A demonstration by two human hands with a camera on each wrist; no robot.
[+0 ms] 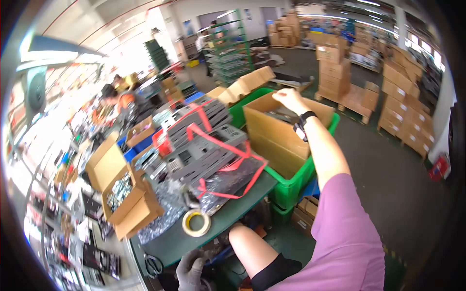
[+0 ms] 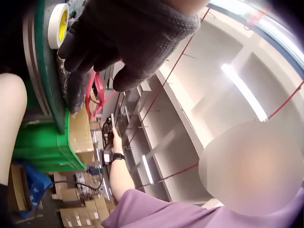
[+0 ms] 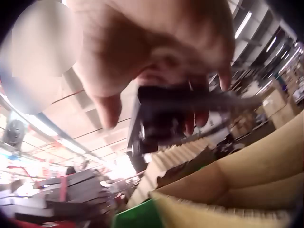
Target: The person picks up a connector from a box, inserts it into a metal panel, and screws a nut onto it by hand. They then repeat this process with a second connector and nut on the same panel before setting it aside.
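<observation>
My bare right hand [image 1: 291,99] is raised over a cardboard box [image 1: 274,138] that stands inside a green crate [image 1: 286,191]. In the right wrist view its fingers grip a dark flat part [image 3: 164,109], blurred, with a bulky underside; I cannot tell its exact kind. My left hand, in a grey glove [image 1: 191,271], hangs low by the table's front edge with loosely bent fingers and nothing in them. Nearest to it are a roll of tape [image 1: 196,223] and black-handled scissors [image 1: 154,265]. Seen from the left wrist, the glove [image 2: 128,42] has its fingers spread apart.
Grey moulded panels [image 1: 204,150] lie stacked on the green table [image 1: 233,213], with red strap [image 1: 233,148] strewn over them. An open carton [image 1: 138,206] of small metal parts stands at the left. Cardboard boxes [image 1: 335,72] are stacked on pallets behind; people work at the far left.
</observation>
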